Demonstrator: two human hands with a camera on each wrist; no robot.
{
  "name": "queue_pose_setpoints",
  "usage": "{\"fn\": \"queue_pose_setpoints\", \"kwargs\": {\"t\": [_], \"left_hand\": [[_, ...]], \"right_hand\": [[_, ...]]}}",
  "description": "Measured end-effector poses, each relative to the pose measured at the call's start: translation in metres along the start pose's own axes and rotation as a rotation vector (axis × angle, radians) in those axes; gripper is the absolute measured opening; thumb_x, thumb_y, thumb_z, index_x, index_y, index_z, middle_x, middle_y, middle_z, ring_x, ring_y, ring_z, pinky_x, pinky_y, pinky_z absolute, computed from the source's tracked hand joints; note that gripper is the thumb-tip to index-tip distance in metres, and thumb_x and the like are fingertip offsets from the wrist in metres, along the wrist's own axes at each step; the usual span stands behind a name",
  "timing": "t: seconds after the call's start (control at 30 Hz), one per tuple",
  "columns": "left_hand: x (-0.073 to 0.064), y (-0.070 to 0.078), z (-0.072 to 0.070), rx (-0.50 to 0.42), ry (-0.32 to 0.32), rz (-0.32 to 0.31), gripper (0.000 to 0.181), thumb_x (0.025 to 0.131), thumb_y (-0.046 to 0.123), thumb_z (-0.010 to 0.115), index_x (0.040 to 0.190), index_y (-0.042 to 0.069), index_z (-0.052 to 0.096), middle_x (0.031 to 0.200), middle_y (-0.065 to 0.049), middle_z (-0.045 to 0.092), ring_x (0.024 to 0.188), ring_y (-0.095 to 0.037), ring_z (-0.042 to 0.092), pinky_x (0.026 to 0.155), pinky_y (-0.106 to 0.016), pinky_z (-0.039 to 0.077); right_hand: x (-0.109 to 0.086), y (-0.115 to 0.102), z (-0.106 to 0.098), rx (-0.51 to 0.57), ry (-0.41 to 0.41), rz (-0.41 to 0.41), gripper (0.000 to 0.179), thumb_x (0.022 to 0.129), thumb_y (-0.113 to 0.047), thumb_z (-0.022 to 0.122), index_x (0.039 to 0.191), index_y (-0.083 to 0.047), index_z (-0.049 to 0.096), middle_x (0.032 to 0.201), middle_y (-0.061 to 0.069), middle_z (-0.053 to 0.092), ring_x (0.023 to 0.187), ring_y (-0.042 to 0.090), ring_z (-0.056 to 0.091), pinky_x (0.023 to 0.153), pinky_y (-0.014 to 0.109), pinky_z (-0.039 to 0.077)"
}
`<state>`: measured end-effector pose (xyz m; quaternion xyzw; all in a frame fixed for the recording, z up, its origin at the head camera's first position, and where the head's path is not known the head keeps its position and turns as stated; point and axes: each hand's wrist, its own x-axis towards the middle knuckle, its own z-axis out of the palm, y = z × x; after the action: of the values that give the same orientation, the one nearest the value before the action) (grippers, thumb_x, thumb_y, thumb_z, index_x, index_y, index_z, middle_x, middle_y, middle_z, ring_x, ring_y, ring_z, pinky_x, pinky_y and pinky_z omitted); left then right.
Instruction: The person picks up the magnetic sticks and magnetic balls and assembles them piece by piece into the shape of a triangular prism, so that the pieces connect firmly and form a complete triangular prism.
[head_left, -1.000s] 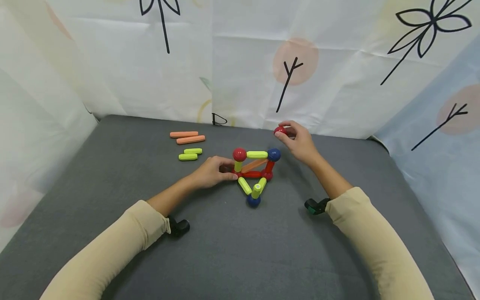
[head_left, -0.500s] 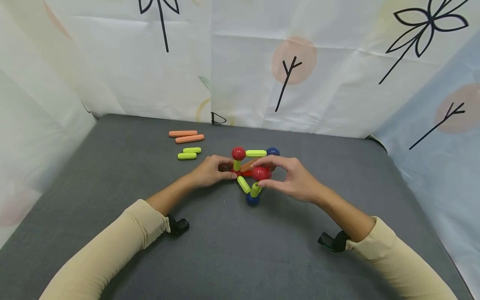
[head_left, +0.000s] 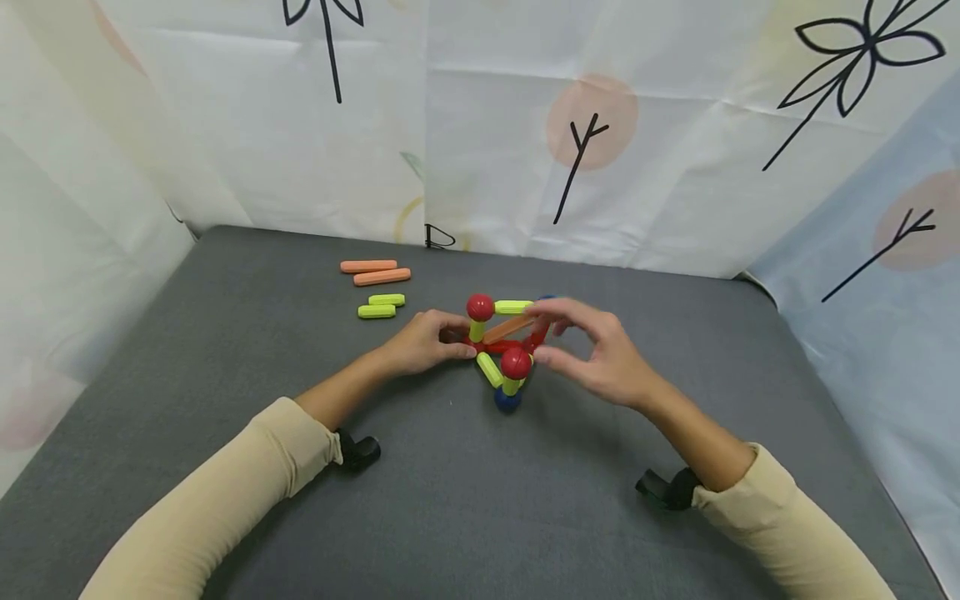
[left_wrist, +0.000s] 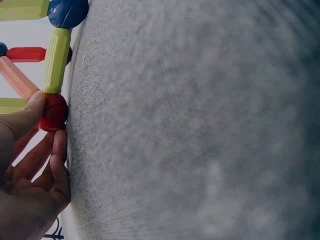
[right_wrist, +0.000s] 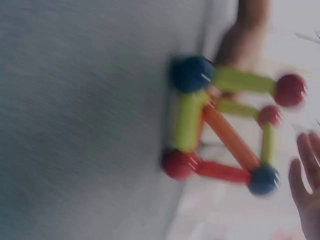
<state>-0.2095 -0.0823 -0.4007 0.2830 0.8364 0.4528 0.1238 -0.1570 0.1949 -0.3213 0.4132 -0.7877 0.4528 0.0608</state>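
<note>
A frame of coloured magnetic building sticks and balls stands on the table. My left hand pinches the red ball at its lower left corner between thumb and fingers. At the front, another red ball sits on top of an upright yellow-green stick, which rises from a blue ball. Just right of that red ball, my right hand is apart from it, fingers relaxed and holding nothing. It partly hides the frame's back right blue ball. An orange stick runs diagonally up to that ball.
Left of the frame lie two loose orange sticks and two loose yellow-green sticks on the grey table. A patterned white cloth hangs behind the table. The right wrist view is blurred.
My right hand has brought the red ball down from the back right onto the front upright stick and let it go, drawing slightly away. The left hand has stayed in place.
</note>
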Motion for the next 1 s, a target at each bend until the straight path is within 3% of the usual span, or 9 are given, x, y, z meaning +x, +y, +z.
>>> {"fn": "queue_pose_setpoints", "kwargs": {"t": [0.1, 0.17, 0.3, 0.4, 0.5, 0.6, 0.77, 0.93, 1.0], "left_hand": [[0.001, 0.001, 0.000, 0.005, 0.002, -0.005, 0.038, 0.091, 0.015, 0.074, 0.126, 0.003, 0.067, 0.117, -0.009, 0.070, 0.103, -0.019, 0.066, 0.091, -0.038, 0.053], [0.001, 0.001, 0.000, 0.004, 0.002, -0.011, 0.038, 0.091, 0.015, 0.074, 0.126, 0.003, 0.067, 0.117, -0.008, 0.070, 0.103, -0.019, 0.067, 0.091, -0.038, 0.053], [0.001, 0.001, 0.000, 0.000, -0.001, -0.015, 0.038, 0.091, 0.015, 0.074, 0.126, 0.003, 0.067, 0.117, -0.009, 0.070, 0.104, -0.019, 0.067, 0.091, -0.038, 0.053], [0.000, 0.001, 0.000, -0.001, -0.006, -0.017, 0.038, 0.091, 0.015, 0.074, 0.127, 0.003, 0.066, 0.118, -0.009, 0.070, 0.105, -0.020, 0.067, 0.092, -0.038, 0.052], [0.000, 0.001, -0.001, 0.005, -0.005, -0.018, 0.039, 0.091, 0.015, 0.073, 0.128, 0.003, 0.066, 0.119, -0.009, 0.069, 0.105, -0.020, 0.067, 0.092, -0.038, 0.052], [0.000, 0.002, -0.001, 0.019, 0.001, -0.019, 0.039, 0.092, 0.016, 0.073, 0.128, 0.004, 0.065, 0.120, -0.009, 0.069, 0.105, -0.020, 0.067, 0.093, -0.039, 0.052], [-0.001, 0.001, -0.002, 0.029, -0.004, -0.018, 0.040, 0.092, 0.017, 0.072, 0.130, 0.004, 0.064, 0.121, -0.009, 0.068, 0.104, -0.020, 0.066, 0.092, -0.039, 0.052], [-0.005, -0.002, -0.010, -0.023, -0.035, 0.003, 0.044, 0.093, 0.009, 0.071, 0.134, 0.001, 0.060, 0.123, -0.012, 0.067, 0.110, -0.023, 0.064, 0.094, -0.041, 0.051], [-0.007, -0.003, -0.018, -0.056, 0.000, 0.008, 0.041, 0.093, 0.005, 0.068, 0.133, -0.001, 0.060, 0.123, -0.015, 0.067, 0.112, -0.026, 0.064, 0.094, -0.042, 0.051]], "right_hand": [[0.006, 0.009, -0.018, -0.025, 0.170, 0.048, 0.034, 0.096, -0.002, 0.062, 0.129, 0.002, 0.060, 0.117, 0.014, 0.066, 0.103, 0.022, 0.062, 0.088, 0.030, 0.047], [0.007, 0.019, -0.027, -0.037, 0.208, 0.164, 0.033, 0.098, -0.001, 0.057, 0.131, 0.001, 0.059, 0.121, 0.017, 0.064, 0.104, 0.021, 0.062, 0.089, 0.025, 0.046], [0.000, 0.044, -0.032, -0.032, 0.082, 0.405, 0.036, 0.103, -0.008, 0.052, 0.138, -0.002, 0.054, 0.128, 0.017, 0.062, 0.106, 0.026, 0.064, 0.089, 0.028, 0.049], [-0.007, 0.057, -0.025, 0.004, -0.073, 0.502, 0.041, 0.102, -0.009, 0.054, 0.142, 0.000, 0.050, 0.135, 0.020, 0.058, 0.112, 0.035, 0.063, 0.090, 0.037, 0.052], [-0.012, 0.064, -0.014, 0.069, -0.189, 0.529, 0.048, 0.099, -0.008, 0.059, 0.144, 0.001, 0.047, 0.137, 0.022, 0.056, 0.118, 0.039, 0.060, 0.095, 0.047, 0.051], [-0.014, 0.067, -0.004, 0.125, -0.239, 0.517, 0.051, 0.097, -0.007, 0.062, 0.145, 0.003, 0.045, 0.137, 0.023, 0.056, 0.120, 0.041, 0.059, 0.097, 0.050, 0.049], [-0.014, 0.072, 0.007, 0.131, -0.230, 0.487, 0.045, 0.096, -0.006, 0.064, 0.137, 0.008, 0.051, 0.132, 0.022, 0.060, 0.119, 0.039, 0.061, 0.098, 0.047, 0.049], [-0.015, 0.071, 0.013, 0.099, -0.208, 0.490, 0.039, 0.097, -0.006, 0.063, 0.133, 0.006, 0.056, 0.129, 0.020, 0.063, 0.116, 0.036, 0.063, 0.096, 0.046, 0.051], [-0.015, 0.070, 0.013, 0.088, -0.204, 0.490, 0.039, 0.097, -0.006, 0.063, 0.133, 0.006, 0.056, 0.127, 0.019, 0.064, 0.114, 0.035, 0.064, 0.095, 0.046, 0.052]]}}
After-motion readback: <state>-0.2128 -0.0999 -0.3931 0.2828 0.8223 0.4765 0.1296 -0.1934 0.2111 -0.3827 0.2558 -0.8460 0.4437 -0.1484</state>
